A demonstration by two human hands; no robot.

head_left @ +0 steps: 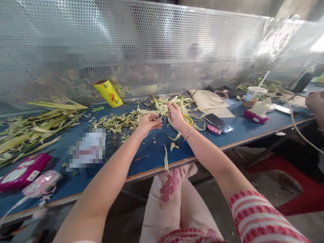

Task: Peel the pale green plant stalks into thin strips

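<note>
Pale, curled plant strips [165, 105] lie heaped at the middle of the blue table. My right hand [176, 116] is at this heap, its fingers pinched on a thin pale strip. Just left of it, my left hand [150, 124] hovers over the table with fingers stretched out and slightly apart; I see nothing held in it. Greener curled scraps [115, 122] spread out beyond my left hand. Beside my right wrist lies a yellow ring-shaped thing [187, 119], partly hidden. A single pale strip [166, 158] hangs at the table's front edge.
Long stalks and leaves [32, 126] lie at the left, near a magenta tissue pack [25, 172]. A yellow tube [108, 92] leans near the perforated metal screen [157, 40]. Phone [219, 123], drink cup [254, 96] and another person's hand [315, 104] are at right.
</note>
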